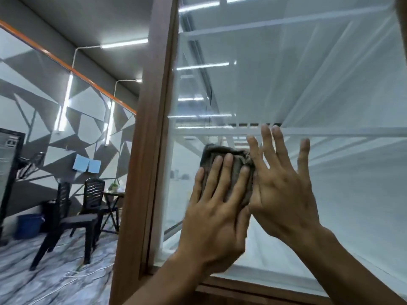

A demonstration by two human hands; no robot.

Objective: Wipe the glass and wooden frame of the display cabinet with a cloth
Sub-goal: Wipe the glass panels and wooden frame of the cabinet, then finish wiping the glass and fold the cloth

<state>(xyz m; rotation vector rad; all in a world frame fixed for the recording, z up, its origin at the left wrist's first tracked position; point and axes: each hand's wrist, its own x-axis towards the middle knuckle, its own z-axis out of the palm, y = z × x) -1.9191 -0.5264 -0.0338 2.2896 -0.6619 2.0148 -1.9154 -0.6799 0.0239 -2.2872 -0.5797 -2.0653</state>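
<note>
The left hand (215, 208) presses a crumpled brown cloth (218, 150) against the cabinet glass (330, 84), fingers straight. Just right of it, the right hand (284, 194) is spread flat, holding nothing, its inner edge touching the cloth. The wooden frame (152, 128) stands left of the cloth.

**A:** Dark grey-brown cloth (217, 150), bunched up, pressed flat against the glass (319, 89), not far from the left upright.

**B:** Yep. Clear glass, pretty streaky with tube-light reflections. Brown wooden frame (154, 119) up the left side and along the bottom.
</note>
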